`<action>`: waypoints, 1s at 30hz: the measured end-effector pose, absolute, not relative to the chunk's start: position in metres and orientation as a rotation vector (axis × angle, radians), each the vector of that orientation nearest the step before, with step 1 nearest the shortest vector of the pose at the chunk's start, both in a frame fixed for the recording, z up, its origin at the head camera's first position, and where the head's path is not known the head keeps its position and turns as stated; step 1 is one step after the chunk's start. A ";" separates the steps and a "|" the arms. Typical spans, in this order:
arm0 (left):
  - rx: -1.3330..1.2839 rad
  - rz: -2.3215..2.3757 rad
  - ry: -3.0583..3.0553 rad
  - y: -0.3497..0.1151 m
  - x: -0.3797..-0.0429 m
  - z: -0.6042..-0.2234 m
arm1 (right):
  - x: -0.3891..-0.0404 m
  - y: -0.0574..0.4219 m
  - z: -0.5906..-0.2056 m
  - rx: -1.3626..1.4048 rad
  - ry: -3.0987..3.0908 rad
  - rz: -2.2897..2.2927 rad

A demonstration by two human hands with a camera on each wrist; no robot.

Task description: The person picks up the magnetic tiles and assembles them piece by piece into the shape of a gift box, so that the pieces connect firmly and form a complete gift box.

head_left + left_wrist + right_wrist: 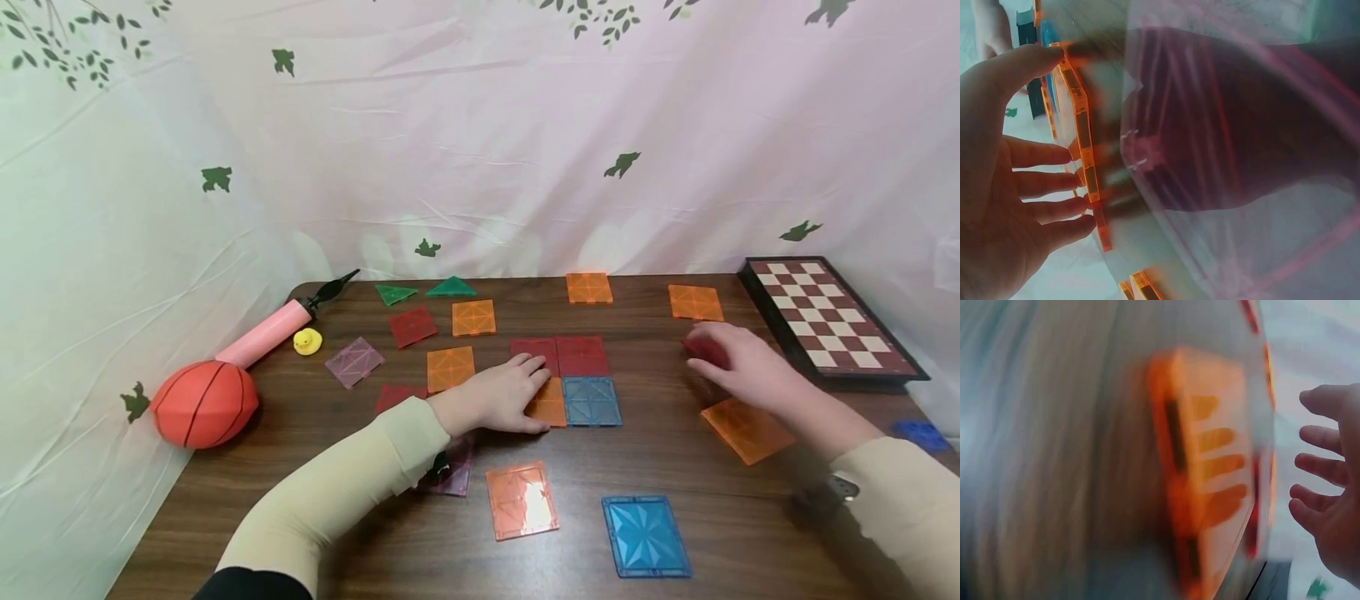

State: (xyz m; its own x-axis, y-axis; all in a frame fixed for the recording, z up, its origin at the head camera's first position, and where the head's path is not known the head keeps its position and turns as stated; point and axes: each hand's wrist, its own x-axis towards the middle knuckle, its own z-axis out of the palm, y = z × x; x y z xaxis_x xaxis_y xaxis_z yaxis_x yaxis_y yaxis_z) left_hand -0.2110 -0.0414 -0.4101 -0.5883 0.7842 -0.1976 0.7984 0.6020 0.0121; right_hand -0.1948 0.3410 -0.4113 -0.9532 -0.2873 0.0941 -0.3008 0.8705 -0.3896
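Note:
My left hand (pixel 498 396) rests with outstretched fingers on a two-by-two block of translucent magnetic tiles. Two red tiles (pixel 582 357) form its far row; an orange tile (pixel 551 406), partly covered by the hand, and a blue tile (pixel 592 402) form the near one. In the left wrist view, thumb and fingertips touch orange tile edges (pixel 1087 147). At the right, my right hand (pixel 746 362) hovers above a red tile (pixel 703 353), fingers spread and apart from it in the right wrist view. Beneath that wrist lies another orange tile (pixel 746 432).
Loose tiles surround the block, including a large blue tile (pixel 647 537) and a glossy orange tile (pixel 522 500) in front. A checkerboard (pixel 828 317) stands far right. Left are a red ball (pixel 204 404), pink pump (pixel 264 333) and yellow duck (pixel 307 342). A curtain (pixel 480 142) hangs behind.

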 end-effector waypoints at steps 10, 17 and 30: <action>1.332 -0.138 2.656 -0.043 -0.211 -0.411 | -0.188 0.371 -0.425 0.501 -3.104 0.563; 1.325 -0.141 2.636 -0.042 -0.209 -0.411 | -0.189 0.344 -0.421 0.649 -3.089 0.506; 1.286 -0.174 2.632 -0.041 -0.206 -0.408 | -0.201 0.291 -0.418 0.922 -2.949 0.480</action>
State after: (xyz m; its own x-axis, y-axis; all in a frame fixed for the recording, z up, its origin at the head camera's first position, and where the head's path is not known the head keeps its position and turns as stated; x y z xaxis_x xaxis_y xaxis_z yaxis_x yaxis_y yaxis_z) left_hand -0.2058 -0.0405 -0.4081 -0.5985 0.7656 -0.2360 0.7900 0.6129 -0.0152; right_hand -0.2011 0.2913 -0.4179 -0.8260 -0.5539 0.1041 -0.5583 0.7790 -0.2853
